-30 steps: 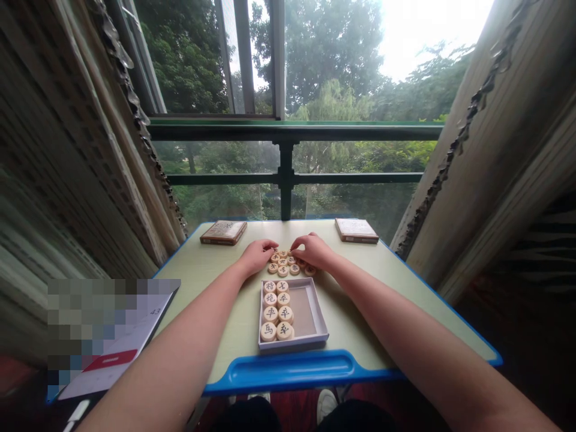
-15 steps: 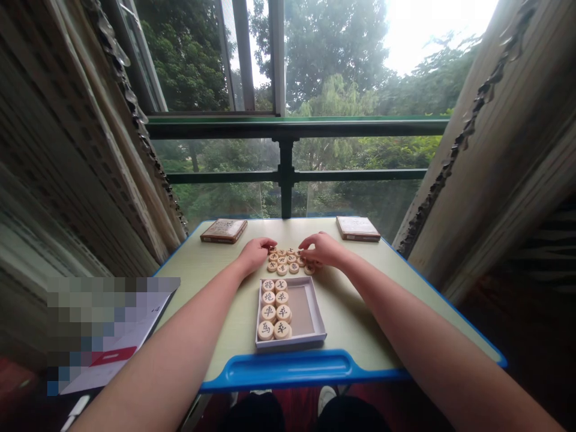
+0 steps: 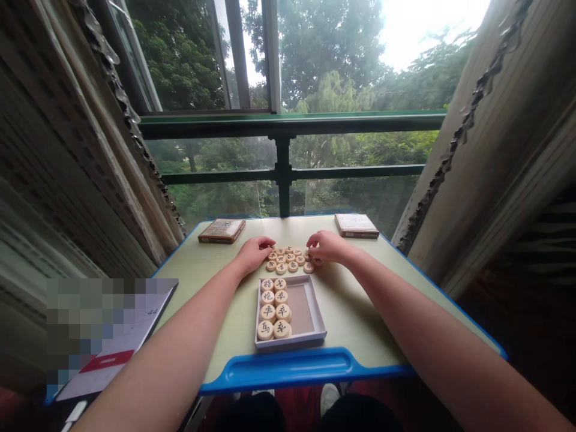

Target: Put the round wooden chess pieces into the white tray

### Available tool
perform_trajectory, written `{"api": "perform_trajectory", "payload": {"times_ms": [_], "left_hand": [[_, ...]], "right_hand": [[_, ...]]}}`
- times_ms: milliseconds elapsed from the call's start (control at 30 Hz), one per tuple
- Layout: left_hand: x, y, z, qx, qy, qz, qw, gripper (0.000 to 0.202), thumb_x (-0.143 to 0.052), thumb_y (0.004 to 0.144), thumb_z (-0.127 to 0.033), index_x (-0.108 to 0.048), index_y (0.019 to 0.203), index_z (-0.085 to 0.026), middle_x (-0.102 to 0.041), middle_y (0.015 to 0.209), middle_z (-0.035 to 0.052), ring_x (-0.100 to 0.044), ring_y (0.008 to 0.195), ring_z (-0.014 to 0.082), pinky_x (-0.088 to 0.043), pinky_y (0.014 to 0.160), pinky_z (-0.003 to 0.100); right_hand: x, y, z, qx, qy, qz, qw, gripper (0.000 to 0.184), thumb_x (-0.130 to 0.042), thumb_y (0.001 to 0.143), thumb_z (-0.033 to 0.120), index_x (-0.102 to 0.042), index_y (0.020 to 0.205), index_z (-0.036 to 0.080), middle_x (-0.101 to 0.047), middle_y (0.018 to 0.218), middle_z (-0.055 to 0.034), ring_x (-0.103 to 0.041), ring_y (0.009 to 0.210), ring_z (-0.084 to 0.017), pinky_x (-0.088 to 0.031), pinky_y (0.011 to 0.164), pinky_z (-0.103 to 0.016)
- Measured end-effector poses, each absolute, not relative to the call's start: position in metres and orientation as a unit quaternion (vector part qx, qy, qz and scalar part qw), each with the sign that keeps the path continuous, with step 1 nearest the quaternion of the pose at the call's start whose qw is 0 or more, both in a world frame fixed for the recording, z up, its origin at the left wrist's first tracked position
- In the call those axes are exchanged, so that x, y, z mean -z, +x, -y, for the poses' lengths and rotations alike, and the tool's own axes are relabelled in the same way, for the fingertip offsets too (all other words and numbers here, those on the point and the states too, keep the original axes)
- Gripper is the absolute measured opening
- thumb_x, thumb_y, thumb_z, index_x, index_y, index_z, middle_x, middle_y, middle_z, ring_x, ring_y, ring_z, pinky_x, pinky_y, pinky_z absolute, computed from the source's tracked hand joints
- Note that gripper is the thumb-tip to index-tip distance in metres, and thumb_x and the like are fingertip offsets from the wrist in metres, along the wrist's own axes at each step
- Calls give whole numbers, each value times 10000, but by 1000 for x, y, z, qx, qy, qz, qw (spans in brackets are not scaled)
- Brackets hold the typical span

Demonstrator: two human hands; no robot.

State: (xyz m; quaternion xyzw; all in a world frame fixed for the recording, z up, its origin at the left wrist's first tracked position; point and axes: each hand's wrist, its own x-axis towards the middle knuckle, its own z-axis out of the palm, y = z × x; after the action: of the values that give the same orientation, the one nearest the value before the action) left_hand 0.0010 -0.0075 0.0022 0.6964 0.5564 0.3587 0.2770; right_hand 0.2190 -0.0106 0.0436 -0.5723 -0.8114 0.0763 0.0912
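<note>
1. Loose pieces: pale, round, smooth-faced discs [image 3: 290, 258] with dark incised-looking characters, wood-like, clustered at the centre of the frame.
2. Left hand [image 3: 252, 253]: fingers bent, narrow, tips at the cluster's left edge; cannot tell whether a disc is gripped.
3. Right hand [image 3: 332, 246]: fingers curled over the cluster's right side; grip likewise cannot be determined.
4. Shallow, white-walled rectangular box [image 3: 301, 309], lower centre: discs in two columns of four; flat brownish floor bare at right.
5. Table [image 3: 351, 324]: pale, faintly grained top, glossy blue rim.
</note>
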Motion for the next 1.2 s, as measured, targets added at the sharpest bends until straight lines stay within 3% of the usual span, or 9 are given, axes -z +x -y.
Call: {"api": "perform_trajectory", "payload": {"times_ms": [267, 467, 633, 867, 1067, 1200], "left_hand": [[1, 0, 6, -361, 692, -565, 268, 286, -518, 739, -238, -647, 972, -134, -665, 862, 70, -599, 785, 169, -469, 758, 287], [-1, 2, 7, -340, 757, -514, 218, 255, -515, 740, -292, -695, 880, -176, -607, 1066, 81, -571, 939, 191, -451, 844, 294], [-1, 1, 6, -337, 741, -541, 210, 231, -503, 735, -260, -695, 799, -149, -633, 1024, 82, -582, 928, 193, -442, 863, 292], [-3, 3, 9, -325, 753, -533, 206, 244, -479, 730, -224, -693, 829, -159, -618, 1049, 77, -575, 936, 179, -440, 855, 273], [-1, 3, 9, -316, 752, -546, 193, 234, -501, 715, -235, -680, 847, -164, -619, 1025, 65, -580, 801, 157, -470, 770, 269], [-1, 3, 8, -310, 767, -526, 197, 260, -480, 731, -224, -683, 880, -159, -598, 1063, 78, -566, 925, 170, -442, 841, 261]], "right_hand": [[-43, 224, 9, -85, -592, 797, 90, 250, -574, 724, 232, -680, 943, 177, -671, 930, -50, -594, 762, -153, -414, 639, -205], [-38, 225, 5, -82, -603, 787, 100, 245, -575, 724, 288, -677, 922, 185, -672, 916, -45, -592, 726, -146, -408, 613, -213], [-36, 225, 4, -73, -606, 786, 98, 238, -564, 720, 304, -679, 898, 194, -669, 923, -43, -587, 747, -155, -401, 597, -217], [-38, 227, 6, -88, -625, 769, 98, 251, -586, 696, 307, -673, 900, 190, -668, 930, -55, -594, 768, -165, -410, 589, -216], [-36, 226, 6, -112, -609, 773, 138, 304, -607, 700, 292, -653, 975, 172, -674, 959, -45, -604, 785, -155, -430, 631, -208], [-40, 225, 8, -124, -597, 781, 136, 258, -591, 720, 252, -664, 954, 171, -673, 972, -42, -602, 828, -156, -435, 692, -207]]}}
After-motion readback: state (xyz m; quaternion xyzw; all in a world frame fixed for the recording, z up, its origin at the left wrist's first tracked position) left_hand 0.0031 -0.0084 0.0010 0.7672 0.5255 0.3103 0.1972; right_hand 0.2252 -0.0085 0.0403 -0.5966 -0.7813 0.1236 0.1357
